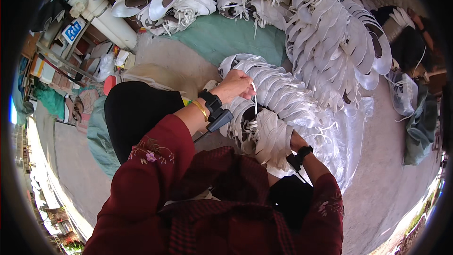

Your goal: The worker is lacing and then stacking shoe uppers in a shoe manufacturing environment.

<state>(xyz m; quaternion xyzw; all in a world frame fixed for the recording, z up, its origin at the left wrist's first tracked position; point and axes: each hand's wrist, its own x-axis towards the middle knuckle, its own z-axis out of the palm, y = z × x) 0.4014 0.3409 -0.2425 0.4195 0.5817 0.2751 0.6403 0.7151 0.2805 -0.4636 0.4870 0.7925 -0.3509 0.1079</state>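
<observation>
A white shoelace (pixel 255 98) is pinched in my left hand (pixel 236 86), which is raised above a bundle of nested white shoe uppers (pixel 273 138). The lace runs down taut into the bundle near a dark shoe opening. At the bundle's right edge, my right hand (pixel 297 141) grips the uppers, its fingers partly hidden behind them. Just beyond lies a long row of more white uppers (pixel 283 85) with loose laces, reaching away to the right on clear plastic sheeting (pixel 347 134).
A tall heap of white uppers (pixel 330 38) stands at the far right, with another pile (pixel 174 0) at the back. Green sheeting (pixel 222 38) covers the floor between. White pipes (pixel 106 19) and a cluttered rack (pixel 61 56) stand at left. A dark green bag (pixel 420 127) lies right.
</observation>
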